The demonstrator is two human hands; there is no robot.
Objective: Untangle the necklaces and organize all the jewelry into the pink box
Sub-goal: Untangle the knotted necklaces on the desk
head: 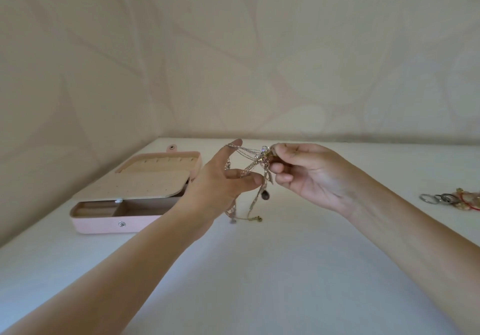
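A knot of thin gold and silver necklaces (255, 164) hangs in the air above the white table (259, 269). My right hand (309, 176) pinches the knot at its top with curled fingers. My left hand (220, 181) has strands looped over its raised index finger and held against its thumb. Loose chain ends with a dark pendant dangle down to the table. The pink box (109, 224) lies open to the left, its beige lid panel folded back, its compartments showing no jewelry.
A pile of rings and bracelets (452, 199), some silver, some gold with a red cord, lies at the right edge of the table. A pale patterned wall runs behind the table.
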